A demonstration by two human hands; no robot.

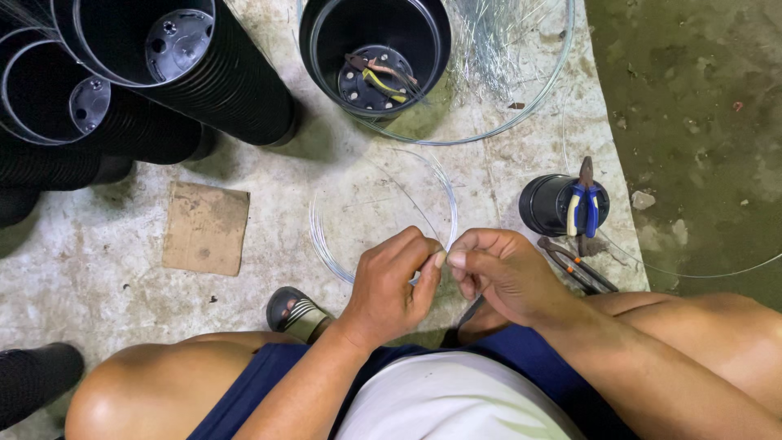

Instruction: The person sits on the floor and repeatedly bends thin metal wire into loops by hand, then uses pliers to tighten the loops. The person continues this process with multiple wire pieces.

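Note:
A thin silvery wire ring (322, 236) of a few turns lies on the concrete floor in front of my knees. My left hand (391, 281) and my right hand (505, 269) meet at the ring's near right edge. Both pinch the wire between thumb and fingertips, with the thumbs almost touching. The pinched part of the wire is hidden by my fingers.
Stacks of black plastic pots (187, 65) lie at the top left. One upright black pot (375, 49) holds pliers and stands on a large wire coil (521, 106). Blue-handled pliers (585, 208) rest on a small black container (547, 204); more pliers (578, 265), cardboard (206, 226).

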